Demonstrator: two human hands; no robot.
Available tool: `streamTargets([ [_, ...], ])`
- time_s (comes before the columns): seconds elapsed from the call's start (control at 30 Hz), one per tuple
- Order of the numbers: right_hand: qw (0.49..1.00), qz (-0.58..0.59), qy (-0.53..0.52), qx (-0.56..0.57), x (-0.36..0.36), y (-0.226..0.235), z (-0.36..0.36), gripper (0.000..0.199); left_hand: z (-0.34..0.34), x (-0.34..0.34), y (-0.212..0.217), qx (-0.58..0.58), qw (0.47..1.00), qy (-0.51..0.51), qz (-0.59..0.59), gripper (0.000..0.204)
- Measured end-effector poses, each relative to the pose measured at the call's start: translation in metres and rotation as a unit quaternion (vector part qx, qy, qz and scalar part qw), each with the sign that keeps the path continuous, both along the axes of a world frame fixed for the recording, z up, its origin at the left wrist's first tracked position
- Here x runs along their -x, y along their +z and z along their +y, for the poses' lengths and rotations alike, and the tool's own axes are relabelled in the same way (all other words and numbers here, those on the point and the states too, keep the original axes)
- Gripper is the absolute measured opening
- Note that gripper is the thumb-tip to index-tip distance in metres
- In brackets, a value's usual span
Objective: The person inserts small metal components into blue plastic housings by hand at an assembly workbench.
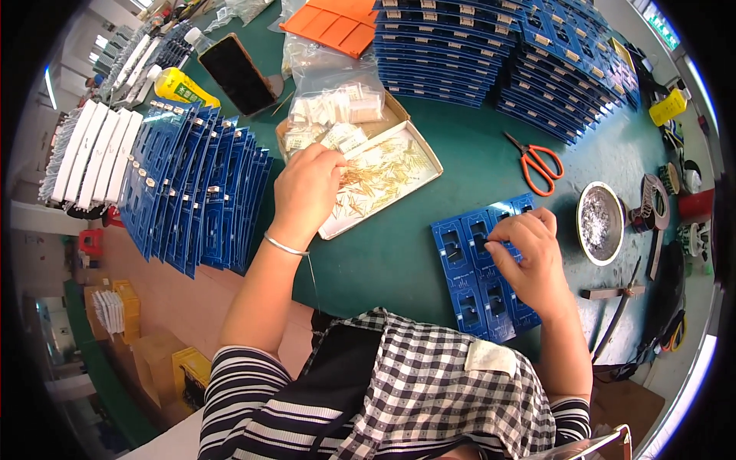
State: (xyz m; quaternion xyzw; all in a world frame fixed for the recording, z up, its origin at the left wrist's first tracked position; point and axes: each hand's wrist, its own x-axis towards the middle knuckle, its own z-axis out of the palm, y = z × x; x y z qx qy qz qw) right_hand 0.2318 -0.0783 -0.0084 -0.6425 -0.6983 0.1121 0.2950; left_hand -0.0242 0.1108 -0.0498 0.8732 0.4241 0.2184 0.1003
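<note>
A blue circuit board (479,270) lies flat by the near edge of the green desk (368,268), right of the middle, apparently to suit short reaches. The right hand (530,257) curls over it, thumb and forefinger close together; whether they pinch anything cannot be told. The left hand (308,184) dips bent fingers into loose gold pins (383,172); any grip is hidden. Their shallow tray (383,205) probably keeps them gathered within reach. Toward the right edge are orange-handled scissors (526,148) and a metal bowl (611,249). Tall board stacks (445,57) toward the far edge and a leaning board row (199,192) at the left edge likely save working room.
</note>
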Motion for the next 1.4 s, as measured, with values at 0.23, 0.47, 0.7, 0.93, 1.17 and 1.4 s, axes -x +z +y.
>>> streamTargets([
  [0.23,0.998,0.062,-0.015,0.019,0.009,-0.006,-0.017,0.013,-0.043,-0.016,0.030,0.270,0.945,-0.084,-0.165,0.005],
  [0.47,0.965,0.248,-0.067,0.061,0.031,-0.020,-0.021,0.013,-0.089,-0.044,0.005,0.717,0.580,-0.121,-0.368,0.009],
  [0.7,0.953,0.284,-0.089,0.049,0.038,-0.019,-0.015,0.011,-0.095,-0.052,0.000,0.723,0.601,-0.140,-0.309,0.012],
  [0.93,0.951,0.280,-0.063,0.116,0.033,-0.015,-0.015,0.009,-0.100,-0.058,0.008,0.571,0.766,-0.186,-0.228,0.010],
  [1.17,0.971,0.194,-0.073,0.119,0.031,-0.015,-0.016,0.010,-0.101,-0.067,0.008,0.351,0.890,-0.245,-0.154,0.009],
  [1.4,0.987,0.098,-0.051,0.113,0.030,-0.016,-0.013,0.013,-0.096,-0.068,0.005,0.335,0.893,-0.282,-0.106,0.013],
])
